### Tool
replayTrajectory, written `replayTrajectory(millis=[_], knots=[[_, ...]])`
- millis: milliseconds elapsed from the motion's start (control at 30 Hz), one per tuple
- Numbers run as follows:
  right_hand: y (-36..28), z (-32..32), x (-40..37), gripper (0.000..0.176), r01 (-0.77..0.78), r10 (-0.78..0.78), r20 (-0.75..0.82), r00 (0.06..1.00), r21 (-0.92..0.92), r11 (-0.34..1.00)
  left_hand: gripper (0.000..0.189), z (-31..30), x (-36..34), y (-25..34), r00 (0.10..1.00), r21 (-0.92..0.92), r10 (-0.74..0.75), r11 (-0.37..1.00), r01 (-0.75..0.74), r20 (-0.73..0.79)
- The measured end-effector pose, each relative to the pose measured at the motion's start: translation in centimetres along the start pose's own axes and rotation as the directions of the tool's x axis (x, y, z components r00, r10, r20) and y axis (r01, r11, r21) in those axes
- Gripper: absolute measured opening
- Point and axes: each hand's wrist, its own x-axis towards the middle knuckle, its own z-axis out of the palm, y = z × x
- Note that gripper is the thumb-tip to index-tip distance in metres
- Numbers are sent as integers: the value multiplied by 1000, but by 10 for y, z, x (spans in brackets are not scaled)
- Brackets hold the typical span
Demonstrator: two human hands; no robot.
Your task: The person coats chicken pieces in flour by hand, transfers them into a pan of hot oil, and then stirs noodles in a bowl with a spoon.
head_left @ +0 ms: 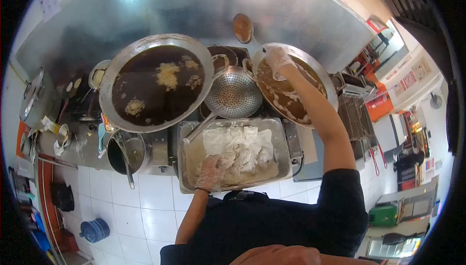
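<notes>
In the head view, my left hand [211,173], in a clear plastic glove, is in the metal tray [283,154] of white flour [218,141]. Its fingers are curled against a flour-coated piece [227,159], whose kind I cannot make out. My right hand [278,62], also gloved, reaches over the far side of the right wok [331,95], above brown, foaming oil [303,107]. Its fingers point down and are smeared, so I cannot see whether they hold anything. More floured lumps [247,157] lie in the tray.
A larger wok [108,83] of dark oil with golden frying pieces [167,76] stands left. Between the woks rests a perforated strainer [234,90], its handle over the tray. A pot [141,160] stands beside the tray; fry baskets [357,114] are at the right.
</notes>
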Motion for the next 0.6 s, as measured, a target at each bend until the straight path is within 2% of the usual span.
replayTrajectory(millis=[33, 67, 133, 200, 300, 500, 600], knots=[[-12, 12, 23, 25, -73, 79, -62, 995, 99, 992, 35, 0, -1, 2, 1000, -20, 2, 1000, -2, -20], [-23, 4, 37, 22, -24, 19, 154, 988, 31, 999, 34, 0, -2, 3, 999, -48, -3, 999, 2, -32], [-47, -1, 56, 20, 16, -11, 172, 985, -25, 1000, 34, -2, -4, 7, 999, -104, -11, 995, 5, -54], [-63, -8, 61, 18, 42, -27, 196, 980, -69, 997, 34, -9, -8, 16, 998, -82, -46, 996, 43, -34], [-68, -24, 61, 17, 256, -184, 263, 947, -273, 927, 34, -12, -10, 15, 999, -92, -28, 995, 26, -25], [-70, -25, 54, 20, 209, -153, 213, 965, -270, 940, 35, -23, -8, 27, 999, -89, -41, 995, 42, 5], [-72, -36, 44, 16, 154, -118, 171, 978, -212, 965, 36, -20, -5, 21, 999, -55, -32, 998, 33, 10]])
